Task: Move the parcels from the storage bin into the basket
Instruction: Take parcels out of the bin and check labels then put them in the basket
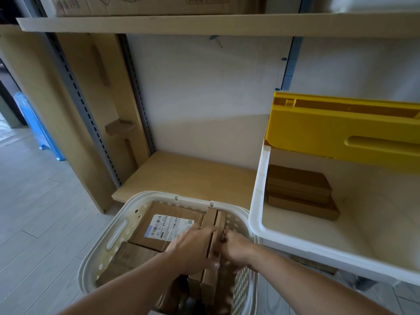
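- Pressing two thin upright parcels down at the basket's three o'clock side, our left hand curls over their top edge and our right hand pinches them from the other side.
- We judge they could jam against the labelled box lying flat at nine o'clock, or tip over once released.
- We could pinch our right fingers against the perforated wall.
- More flat parcels remain stacked in the white storage bin at two o'clock, under its raised yellow lid; that lid might drop on reaching arms.
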The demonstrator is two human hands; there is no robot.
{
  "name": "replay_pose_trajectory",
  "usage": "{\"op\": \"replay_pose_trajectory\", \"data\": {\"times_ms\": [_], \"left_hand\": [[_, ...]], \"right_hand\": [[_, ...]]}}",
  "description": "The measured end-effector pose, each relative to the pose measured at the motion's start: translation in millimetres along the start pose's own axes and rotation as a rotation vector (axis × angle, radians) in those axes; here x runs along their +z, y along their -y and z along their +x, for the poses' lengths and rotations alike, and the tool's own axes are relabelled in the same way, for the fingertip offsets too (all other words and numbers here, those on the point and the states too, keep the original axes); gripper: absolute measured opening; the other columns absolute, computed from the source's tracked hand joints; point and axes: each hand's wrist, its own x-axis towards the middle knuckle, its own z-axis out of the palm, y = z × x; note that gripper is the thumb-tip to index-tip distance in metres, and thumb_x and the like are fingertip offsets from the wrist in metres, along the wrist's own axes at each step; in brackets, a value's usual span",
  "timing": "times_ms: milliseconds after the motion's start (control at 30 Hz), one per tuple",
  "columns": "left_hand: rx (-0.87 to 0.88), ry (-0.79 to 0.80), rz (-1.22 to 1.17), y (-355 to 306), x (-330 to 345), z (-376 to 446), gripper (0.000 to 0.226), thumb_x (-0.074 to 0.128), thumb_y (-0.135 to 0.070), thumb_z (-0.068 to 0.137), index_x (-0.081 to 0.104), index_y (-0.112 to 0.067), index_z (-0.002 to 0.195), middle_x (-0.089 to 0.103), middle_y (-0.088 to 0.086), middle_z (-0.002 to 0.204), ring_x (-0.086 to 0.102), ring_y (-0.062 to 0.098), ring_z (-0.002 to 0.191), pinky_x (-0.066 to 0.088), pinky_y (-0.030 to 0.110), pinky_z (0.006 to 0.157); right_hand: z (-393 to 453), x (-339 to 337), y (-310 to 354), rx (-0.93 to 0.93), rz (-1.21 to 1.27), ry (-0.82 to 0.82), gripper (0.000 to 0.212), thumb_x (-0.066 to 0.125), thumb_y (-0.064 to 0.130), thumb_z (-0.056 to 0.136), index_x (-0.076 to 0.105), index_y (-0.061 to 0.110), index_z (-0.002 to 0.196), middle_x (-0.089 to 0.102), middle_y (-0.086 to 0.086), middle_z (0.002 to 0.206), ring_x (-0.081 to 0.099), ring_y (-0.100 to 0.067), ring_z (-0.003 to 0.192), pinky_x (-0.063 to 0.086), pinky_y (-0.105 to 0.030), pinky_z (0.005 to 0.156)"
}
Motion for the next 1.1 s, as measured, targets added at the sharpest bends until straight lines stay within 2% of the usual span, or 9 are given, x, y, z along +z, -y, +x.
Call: {"op": "replay_pose_trajectory", "data": {"times_ms": [100, 200, 267, 367, 533, 667, 767, 933, 1100], "left_hand": [[0.015, -0.035, -0.029, -1, -1, -5, 0.063, 0.058, -0.066, 0.058, 0.045, -0.049, 0.117, 0.060, -0.013, 0.112, 0.059, 0.017, 0.103, 0.055, 0.045, 0.087], [0.013, -0.076, -0.079, -11, -13, -20, 0.063, 0.056, -0.062, 0.058, 0.046, -0.046, 0.118, 0.059, -0.011, 0.111, 0.057, 0.017, 0.105, 0.054, 0.043, 0.085], [0.011, -0.100, -0.104, -16, -17, -28, 0.065, 0.057, -0.062, 0.061, 0.046, -0.046, 0.123, 0.058, -0.012, 0.112, 0.056, 0.015, 0.106, 0.053, 0.043, 0.088], [0.028, -0.132, -0.136, -24, -24, -40, 0.061, 0.050, -0.063, 0.078, 0.045, -0.042, 0.136, 0.052, -0.010, 0.119, 0.055, 0.013, 0.110, 0.050, 0.040, 0.095], [0.095, -0.360, -0.208, -30, -44, -56, 0.034, 0.051, -0.031, 0.101, 0.054, -0.037, 0.134, 0.052, -0.020, 0.118, 0.050, -0.004, 0.113, 0.044, 0.025, 0.102], [0.135, -0.497, -0.307, -35, -61, -67, 0.028, 0.057, -0.032, 0.098, 0.060, -0.035, 0.125, 0.056, -0.028, 0.116, 0.055, -0.009, 0.111, 0.050, 0.020, 0.095], [0.181, -0.574, -0.416, -42, -73, -68, 0.027, 0.055, -0.037, 0.094, 0.058, -0.041, 0.121, 0.059, -0.030, 0.114, 0.058, -0.008, 0.109, 0.055, 0.029, 0.093], [0.270, -0.645, -0.510, -70, -76, -59, 0.028, 0.054, -0.046, 0.089, 0.055, -0.048, 0.117, 0.060, -0.032, 0.115, 0.062, -0.003, 0.110, 0.056, 0.032, 0.094], [0.413, -0.641, -0.487, -113, -66, -42, 0.041, 0.052, -0.046, 0.088, 0.058, -0.036, 0.127, 0.060, -0.030, 0.121, 0.057, -0.002, 0.121, 0.049, 0.028, 0.101]], "right_hand": [[-10, -3, 0, -0.012, 0.011, -0.005, 0.021, 0.053, 0.025, 0.100, 0.058, 0.031, 0.080, 0.067, 0.007, 0.079, 0.065, -0.016, 0.076, 0.054, -0.027, 0.058], [-16, -4, -1, -0.010, -0.009, 0.001, 0.009, 0.056, 0.030, 0.096, 0.064, 0.028, 0.097, 0.073, -0.002, 0.097, 0.070, -0.021, 0.092, 0.060, -0.033, 0.072], [-18, -4, -3, -0.016, -0.017, 0.003, 0.031, 0.057, 0.038, 0.093, 0.063, 0.027, 0.121, 0.070, -0.002, 0.112, 0.069, -0.020, 0.098, 0.062, -0.035, 0.077], [-28, -4, -4, -0.058, -0.072, -0.035, 0.041, 0.058, 0.039, 0.094, 0.054, 0.029, 0.133, 0.062, 0.003, 0.129, 0.063, -0.019, 0.113, 0.058, -0.035, 0.089], [-57, -13, -3, -0.266, -0.162, -0.141, 0.055, 0.055, 0.030, 0.097, 0.042, 0.027, 0.151, 0.053, 0.003, 0.147, 0.051, -0.018, 0.135, 0.045, -0.031, 0.107], [-82, -30, -4, -0.437, -0.109, -0.300, 0.045, 0.062, 0.019, 0.094, 0.059, 0.029, 0.138, 0.066, 0.014, 0.129, 0.061, -0.001, 0.118, 0.051, -0.020, 0.102], [-100, -44, -9, -0.498, -0.064, -0.412, 0.038, 0.060, 0.017, 0.096, 0.063, 0.033, 0.130, 0.067, 0.021, 0.119, 0.061, 0.005, 0.112, 0.052, -0.011, 0.090], [-124, -76, -23, -0.531, -0.028, -0.576, 0.043, 0.060, 0.015, 0.097, 0.058, 0.036, 0.134, 0.062, 0.024, 0.125, 0.057, 0.006, 0.117, 0.056, -0.019, 0.092], [-140, -107, -46, -0.539, 0.027, -0.716, 0.047, 0.069, 0.010, 0.091, 0.061, 0.032, 0.132, 0.065, 0.024, 0.121, 0.058, 0.006, 0.116, 0.053, -0.017, 0.088]]}}
